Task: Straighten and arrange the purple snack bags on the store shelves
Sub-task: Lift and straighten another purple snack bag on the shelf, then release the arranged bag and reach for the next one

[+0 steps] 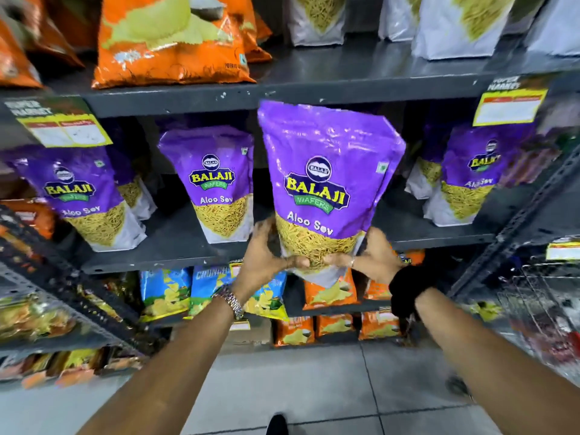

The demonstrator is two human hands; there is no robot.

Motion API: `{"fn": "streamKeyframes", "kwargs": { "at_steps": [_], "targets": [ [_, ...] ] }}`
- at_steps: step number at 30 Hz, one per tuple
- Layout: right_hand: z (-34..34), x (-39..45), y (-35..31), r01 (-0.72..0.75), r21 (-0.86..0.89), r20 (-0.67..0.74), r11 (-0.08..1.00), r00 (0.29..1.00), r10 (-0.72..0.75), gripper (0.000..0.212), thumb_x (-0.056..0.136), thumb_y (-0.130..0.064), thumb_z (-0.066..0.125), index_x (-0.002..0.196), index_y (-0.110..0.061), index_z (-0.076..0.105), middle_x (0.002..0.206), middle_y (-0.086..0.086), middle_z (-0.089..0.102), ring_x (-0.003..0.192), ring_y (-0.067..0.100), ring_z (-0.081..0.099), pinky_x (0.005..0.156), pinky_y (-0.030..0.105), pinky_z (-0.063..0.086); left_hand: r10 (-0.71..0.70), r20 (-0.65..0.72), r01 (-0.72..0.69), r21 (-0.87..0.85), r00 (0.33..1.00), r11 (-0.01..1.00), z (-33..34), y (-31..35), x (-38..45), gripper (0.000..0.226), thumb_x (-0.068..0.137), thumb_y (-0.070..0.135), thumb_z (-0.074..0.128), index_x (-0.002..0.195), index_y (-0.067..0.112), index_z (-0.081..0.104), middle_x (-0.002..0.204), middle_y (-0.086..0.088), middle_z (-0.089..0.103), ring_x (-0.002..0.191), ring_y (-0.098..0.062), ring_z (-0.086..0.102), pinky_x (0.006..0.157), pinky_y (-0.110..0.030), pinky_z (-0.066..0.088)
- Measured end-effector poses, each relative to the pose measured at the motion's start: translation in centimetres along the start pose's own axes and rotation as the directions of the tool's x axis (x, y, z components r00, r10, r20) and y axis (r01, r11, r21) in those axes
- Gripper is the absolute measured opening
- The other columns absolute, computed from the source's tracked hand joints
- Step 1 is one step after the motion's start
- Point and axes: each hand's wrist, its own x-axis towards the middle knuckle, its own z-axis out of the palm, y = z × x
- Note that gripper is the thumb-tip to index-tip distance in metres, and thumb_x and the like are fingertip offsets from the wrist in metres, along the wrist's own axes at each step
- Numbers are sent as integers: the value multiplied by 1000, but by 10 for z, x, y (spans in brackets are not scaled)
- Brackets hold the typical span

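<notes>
Both hands are clamped on one purple snack bag [326,183], held upright in front of the middle shelf [175,243] of a dark metal rack. The left hand [266,259] grips the lower left edge of the bag, thumb across the front over the printed yellow snack. The right hand [373,255] grips the lower right edge, its thumb meeting the left thumb near the bag's bottom centre. The bag's white base hangs just below the front lip of the shelf, and its top reaches the edge of the shelf above. The bag tilts slightly, top toward the left.

A metal wristwatch [232,301] sits on the left wrist; a black band [408,290] wraps the right wrist.

Other purple bags stand on the same shelf: one at the far left [84,196], leaning left; one left of centre [216,183], roughly upright; one at the right [470,177], leaning right. Further purple bags stand behind them, partly hidden.

The upper shelf carries an orange bag [169,39] on the left and white bags [455,23] on the right. Yellow price tags [66,127] hang from its front edge. Below the held bag, lower shelves hold blue bags [166,290] and small orange bags [329,293]. The floor [314,387] is pale tile.
</notes>
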Motion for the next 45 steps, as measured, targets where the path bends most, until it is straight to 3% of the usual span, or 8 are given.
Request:
{"fn": "streamKeyframes", "kwargs": {
  "at_steps": [10,13,17,22,28,32,38,45],
  "targets": [
    [-100,5,-167,424,129,-26,896,905,-425,40,63,-13,80,98,-22,63,94,-9,75,93,9,67,89,31,55,291,-276,-307,-16,916,952,4,176,14,85,47,25,92,116,19,44,104,13,63,91,12,62,81,-13,49],
    [-119,29,-205,497,151,-86,855,868,-490,33,72,-2,71,94,-24,61,81,-23,74,83,-4,66,79,14,53,352,-353,-358,51,867,932,-1,221,41,83,44,36,90,114,25,46,106,11,66,97,2,65,88,-24,52],
    [-127,64,-232,547,196,-225,814,833,-505,26,76,-5,69,94,-21,61,79,0,76,76,0,63,76,13,51,409,-406,-382,150,817,912,-6,258,78,88,39,56,86,112,25,46,112,1,66,103,-15,65,92,-33,52],
    [-119,117,-232,544,187,-294,818,826,-482,33,81,6,59,111,-5,53,90,-3,70,70,-16,61,68,3,48,408,-433,-330,246,804,911,-7,259,125,78,48,43,88,109,25,44,112,0,65,103,-16,62,89,-29,48],
    [-124,170,-219,515,134,-313,847,833,-457,37,86,6,50,123,1,46,111,6,55,73,-21,59,74,2,47,349,-375,-259,270,859,927,-8,251,182,76,36,77,73,91,28,56,106,-6,69,97,-17,67,84,-41,56],
    [-132,192,-218,487,96,-299,868,846,-441,38,88,5,48,126,3,44,114,8,53,72,-24,57,75,0,45,353,-331,-252,309,875,917,0,258,197,81,47,55,85,109,14,52,118,-13,58,109,-25,60,92,-36,51],
    [-137,187,-218,458,99,-325,884,854,-406,42,87,0,54,128,1,43,118,12,56,92,-6,59,76,0,46,314,-340,-242,238,886,941,-2,253,203,86,46,50,87,109,11,44,121,-8,57,113,-18,57,97,-34,50],
    [-148,112,-172,563,-52,-453,825,723,-522,33,87,-7,57,119,-11,53,123,-1,60,113,1,55,105,23,39,540,-438,-511,194,719,837,20,226,138,66,74,27,75,127,11,38,131,-2,44,125,-10,44,109,-25,37]
  ]
}}
